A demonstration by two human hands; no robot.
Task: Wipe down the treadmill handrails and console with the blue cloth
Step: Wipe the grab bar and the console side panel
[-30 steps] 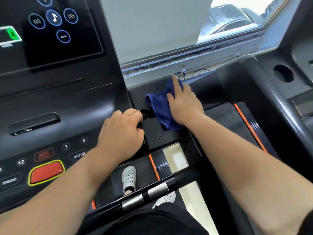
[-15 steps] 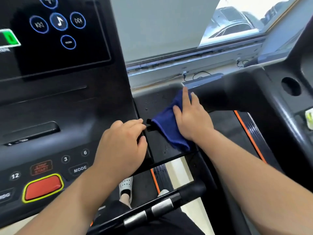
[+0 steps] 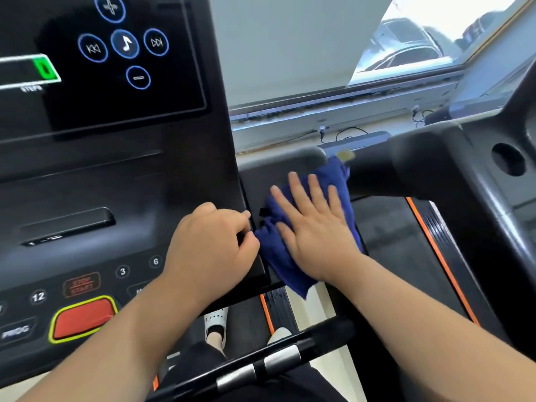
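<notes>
Fingers [image 3: 316,192] spread flat, your right hand [image 3: 316,236] is pressing the crumpled blue cloth [image 3: 284,271] onto the ledge just right of the black treadmill console [image 3: 116,175], its long axis running away from you. Your left hand [image 3: 211,245] is curling round the console's right edge.

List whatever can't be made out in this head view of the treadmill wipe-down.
- Surface under the blue cloth: head view, covered by cloth and the flat right hand; cleanliness unknown.
- Left hand: fingertips curled over the console edge, out of sight.
- Green readout: cut off by the left edge; its caption is blurred.
- Red button: partly covered by the left forearm.
</notes>
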